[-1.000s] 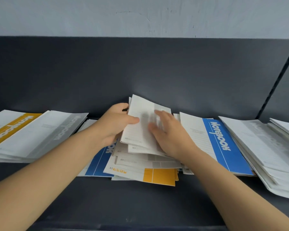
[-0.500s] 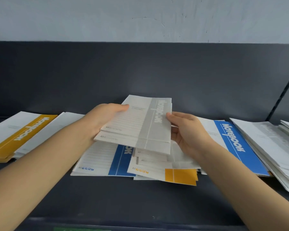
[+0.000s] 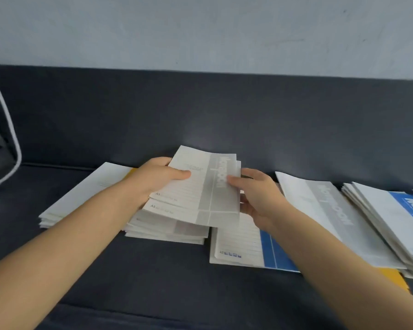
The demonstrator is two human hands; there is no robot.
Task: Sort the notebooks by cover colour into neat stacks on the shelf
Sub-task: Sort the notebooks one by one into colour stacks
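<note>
Grey-banded notebooks (image 3: 200, 186) (ruled white) on a dark shelf (image 3: 153, 270).

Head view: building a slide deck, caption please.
Left hand and right hand hold grey notebooks over a grey stack on the dark shelf.

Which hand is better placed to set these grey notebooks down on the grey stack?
Probably the left. The left hand grips the held grey notebooks directly above the grey stack, while the right hand holds their other edge over the blue notebook beside it.
</note>
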